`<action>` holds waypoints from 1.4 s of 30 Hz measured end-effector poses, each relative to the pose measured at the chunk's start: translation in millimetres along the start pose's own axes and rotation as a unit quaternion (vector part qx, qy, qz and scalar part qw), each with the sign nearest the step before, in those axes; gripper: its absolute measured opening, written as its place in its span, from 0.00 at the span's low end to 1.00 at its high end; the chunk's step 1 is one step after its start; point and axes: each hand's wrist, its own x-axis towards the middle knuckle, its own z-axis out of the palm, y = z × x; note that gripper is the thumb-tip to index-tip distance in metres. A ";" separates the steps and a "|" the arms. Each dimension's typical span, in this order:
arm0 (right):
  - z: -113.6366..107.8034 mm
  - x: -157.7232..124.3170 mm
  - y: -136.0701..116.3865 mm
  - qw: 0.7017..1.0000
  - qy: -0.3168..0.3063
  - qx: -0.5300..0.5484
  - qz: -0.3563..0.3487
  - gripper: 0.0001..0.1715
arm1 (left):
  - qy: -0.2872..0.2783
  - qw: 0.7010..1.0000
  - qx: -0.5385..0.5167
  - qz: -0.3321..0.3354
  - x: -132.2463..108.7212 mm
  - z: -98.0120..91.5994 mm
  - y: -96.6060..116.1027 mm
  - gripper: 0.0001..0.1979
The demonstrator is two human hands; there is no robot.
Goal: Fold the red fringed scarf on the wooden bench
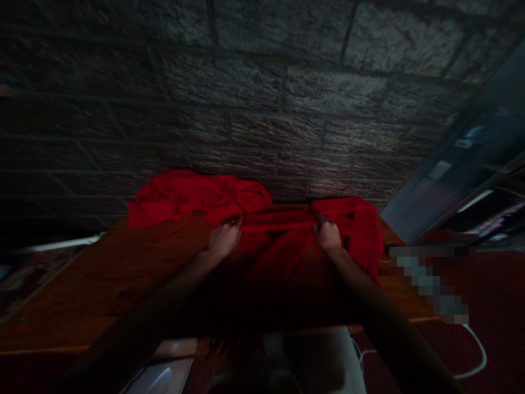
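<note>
A length of red cloth (pixel 279 219) is stretched between my two hands over the wooden table, its lower part hanging in shadow toward me. My left hand (pixel 225 236) pinches its left end, fingers closed. At the right end my right hand (pixel 328 232) grips the cloth, fingers closed as well. Crumpled red fabric (pixel 176 194) lies at the back left of the table, close to my left hand. More red cloth (pixel 361 224) lies just beyond and to the right of my right hand, folded over itself; whether it joins the held piece is unclear.
The wooden table (pixel 94 290) stands against a stone block wall (pixel 254 131). A pixelated object (pixel 430 284) is at the table's right edge, with a white cable (pixel 484 355) below it. A grey panel (pixel 447 158) rises at the right.
</note>
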 end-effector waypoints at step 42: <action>-40.8 34.2 -26.3 0.991 0.003 0.035 -0.125 0.25 | 0.061 0.962 -0.173 0.203 40.5 -32.9 -11.8 0.29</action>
